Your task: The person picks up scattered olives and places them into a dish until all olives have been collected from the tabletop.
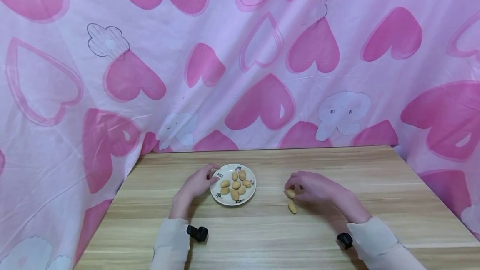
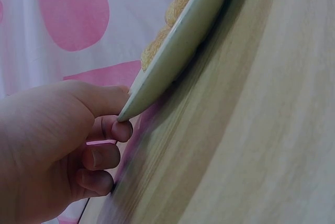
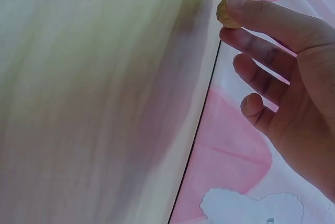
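Observation:
A small white plate (image 1: 215,195) with dark printed motifs stands on the wooden table, with several tan, oval nuts (image 1: 236,185) in wrinkled shells on it. My left hand (image 1: 198,181) pinches its left rim, thumb on top and forefinger under the edge, as the left wrist view (image 2: 57,140) shows. To the right of the plate, my right hand (image 1: 313,186) pinches one nut (image 3: 229,14) between thumb and forefinger, its other fingers loosely bent. Another nut (image 1: 292,208) lies on the table just in front of the right hand.
The light wood-grain table (image 1: 240,236) reaches back to a pink curtain (image 1: 258,53) printed with hearts, which also hangs along both sides. A black wrist camera (image 1: 197,233) sits at the left sleeve, and another black camera (image 1: 344,240) at the right sleeve.

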`<state>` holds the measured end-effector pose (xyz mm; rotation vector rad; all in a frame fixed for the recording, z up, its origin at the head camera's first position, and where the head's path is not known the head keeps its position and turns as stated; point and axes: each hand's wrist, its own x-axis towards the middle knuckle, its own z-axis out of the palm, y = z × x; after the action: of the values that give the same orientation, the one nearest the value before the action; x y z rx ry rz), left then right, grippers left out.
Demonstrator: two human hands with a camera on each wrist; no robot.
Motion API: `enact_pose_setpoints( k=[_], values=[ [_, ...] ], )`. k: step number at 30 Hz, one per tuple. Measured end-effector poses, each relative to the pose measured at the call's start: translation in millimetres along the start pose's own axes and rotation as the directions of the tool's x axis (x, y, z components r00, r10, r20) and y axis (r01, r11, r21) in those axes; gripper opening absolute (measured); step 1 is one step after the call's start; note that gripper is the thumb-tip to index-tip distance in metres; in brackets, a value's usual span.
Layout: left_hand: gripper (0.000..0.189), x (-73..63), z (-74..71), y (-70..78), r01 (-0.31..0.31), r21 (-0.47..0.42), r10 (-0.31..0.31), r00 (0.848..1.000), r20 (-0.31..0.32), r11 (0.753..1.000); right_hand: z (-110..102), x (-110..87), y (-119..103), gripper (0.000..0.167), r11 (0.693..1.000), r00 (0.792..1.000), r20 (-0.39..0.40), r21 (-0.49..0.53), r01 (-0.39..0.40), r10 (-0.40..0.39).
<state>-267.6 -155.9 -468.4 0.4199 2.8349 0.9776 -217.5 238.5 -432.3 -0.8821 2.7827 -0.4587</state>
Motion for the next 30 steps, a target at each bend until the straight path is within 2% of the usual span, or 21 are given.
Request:
enact_pose_setpoints(
  k=[8, 16, 24, 30],
  values=[
    [0.037, -0.3, 1.3, -2.9, 0.009, 0.007, -0.009, 1.0, -0.013, 1.0, -3.0, 11.1, -14.4, 0.03, 0.999, 0.999, -0.05, 0.03, 0.023, -0.021],
    [0.038, 0.6, 1.3, -1.6, 0.011, 0.0, -0.011, 1.0, -0.009, 1.0, -5.2, 24.3, -23.4, 0.031, 0.997, 0.996, -0.051, 0.037, 0.071, -0.069],
    [0.039, -1.0, 0.4, 0.4, 0.006, -0.011, -0.006, 1.0, -0.002, 1.0, -6.0, 38.3, -36.0, 0.028, 0.984, 0.982, -0.075, -0.046, 0.172, -0.175],
    [0.039, -0.8, 0.7, 0.2, 0.0, -0.005, 0.0, 1.0, -0.007, 1.0, -1.7, 49.9, -48.4, 0.029, 0.978, 0.978, -0.065, -0.068, 0.196, -0.201]
  ],
)
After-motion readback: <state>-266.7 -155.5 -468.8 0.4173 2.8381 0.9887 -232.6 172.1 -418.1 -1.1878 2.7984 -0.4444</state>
